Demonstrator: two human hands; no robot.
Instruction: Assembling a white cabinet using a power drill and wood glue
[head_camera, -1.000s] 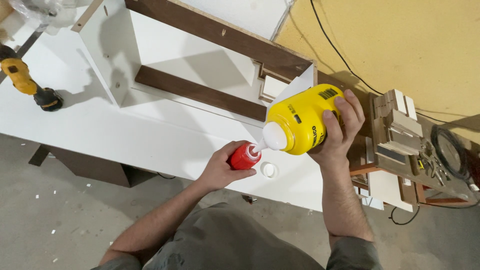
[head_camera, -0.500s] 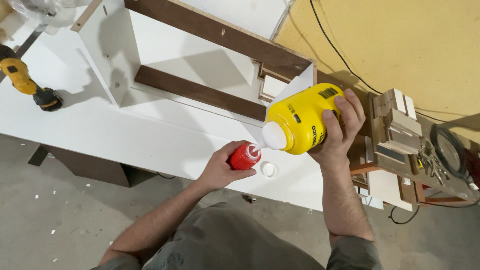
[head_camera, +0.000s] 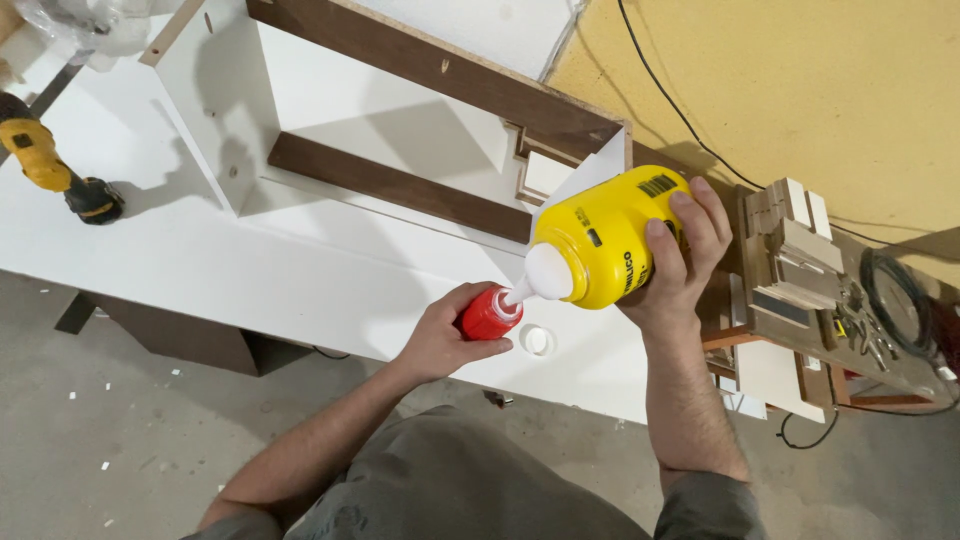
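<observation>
My right hand (head_camera: 678, 262) grips a big yellow glue bottle (head_camera: 608, 240), tipped on its side with its white nozzle pointing left and down. The nozzle tip rests in the mouth of a small red bottle (head_camera: 490, 314), which my left hand (head_camera: 440, 338) holds against the white board (head_camera: 250, 270). A small white round cap (head_camera: 536, 341) lies on the board just right of the red bottle.
A white cabinet box with dark brown edges (head_camera: 400, 130) stands on the board behind the bottles. A yellow cordless drill (head_camera: 55, 168) lies at the far left. Wood offcuts (head_camera: 795, 265) and a coiled black cable (head_camera: 900, 305) sit on a stand at the right.
The yellow bottle's nozzle has come down into the mouth of the red bottle. Both hands stay roughly where they were.
</observation>
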